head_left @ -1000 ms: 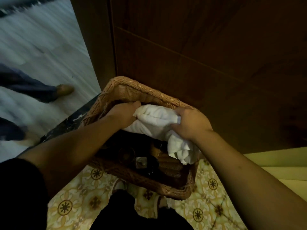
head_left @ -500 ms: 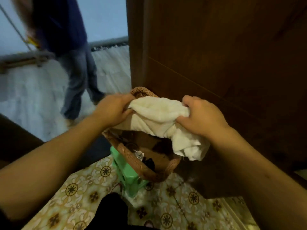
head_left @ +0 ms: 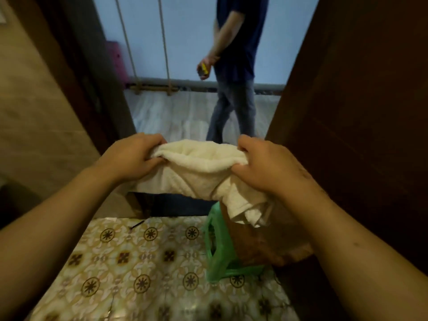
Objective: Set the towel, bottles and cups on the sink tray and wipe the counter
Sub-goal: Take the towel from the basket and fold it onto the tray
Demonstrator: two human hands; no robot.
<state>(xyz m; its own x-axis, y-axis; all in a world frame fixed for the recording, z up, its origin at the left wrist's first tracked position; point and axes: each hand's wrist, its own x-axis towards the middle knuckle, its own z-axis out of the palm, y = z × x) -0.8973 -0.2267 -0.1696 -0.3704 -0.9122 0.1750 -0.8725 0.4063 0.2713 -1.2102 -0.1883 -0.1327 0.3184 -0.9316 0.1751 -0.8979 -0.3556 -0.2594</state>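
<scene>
This is looking like a home, at the doorway of a tiled washroom. Patterned floor tiles (head_left: 148, 258) with dark flower medallions are covering the near ground, and beige wall tiles (head_left: 34, 126) are running up the left side. A dark wooden door (head_left: 361, 117) is standing open on the right. A green plastic stool (head_left: 220, 251) is sitting on the tiles beside it. Beyond the threshold, a pale floor (head_left: 176, 112) is stretching to a light blue wall (head_left: 185, 31), where a person (head_left: 236, 66) in jeans is standing.
</scene>
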